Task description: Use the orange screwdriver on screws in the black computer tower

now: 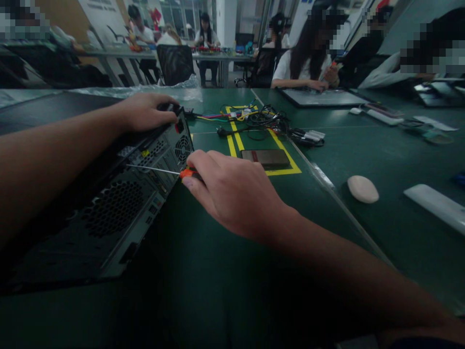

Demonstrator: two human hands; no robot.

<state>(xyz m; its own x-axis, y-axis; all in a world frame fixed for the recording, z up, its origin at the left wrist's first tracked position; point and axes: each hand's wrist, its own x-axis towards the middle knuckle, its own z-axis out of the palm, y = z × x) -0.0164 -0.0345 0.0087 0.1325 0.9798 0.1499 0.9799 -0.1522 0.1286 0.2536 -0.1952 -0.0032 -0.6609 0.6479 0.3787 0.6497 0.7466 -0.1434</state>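
The right hand (236,194) grips an orange-handled steel screwdriver (187,173). The left hand (147,112) rests on a black, boxy computer case (116,208).

No text, brand or number can be read. At the upper left of the frame, lettering on a white wall panel (101,17) is too blurred to read. Left of centre, 1 small yellow label (145,153) on the back of the computer case (114,208) is too small to make out.
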